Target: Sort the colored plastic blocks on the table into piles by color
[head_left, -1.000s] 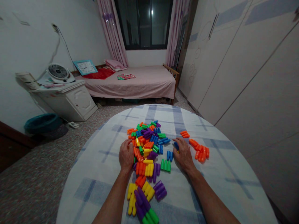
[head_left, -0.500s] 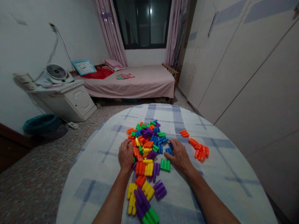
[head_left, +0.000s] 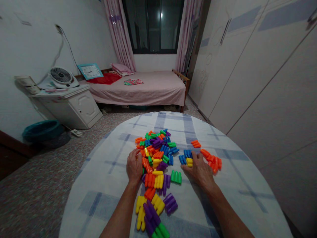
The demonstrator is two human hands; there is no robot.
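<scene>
Right hand [head_left: 201, 171] fingertips on yellow block [head_left: 189, 162], hold unclear, blue blocks [head_left: 184, 158] just beyond, orange blocks [head_left: 213, 162] beside, left hand [head_left: 134, 167] flat, unclenched, on block pile [head_left: 156, 153] edge, checked tablecloth [head_left: 111, 185] beneath.

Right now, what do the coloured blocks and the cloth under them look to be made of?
The blocks look like moulded hard plastic, smooth and slightly glossy: rounded shapes, saturated solid colours. The tablecloth looks like thin matte fabric, white with blue checks, draping over the round edge; a coated cloth is possible.
</scene>
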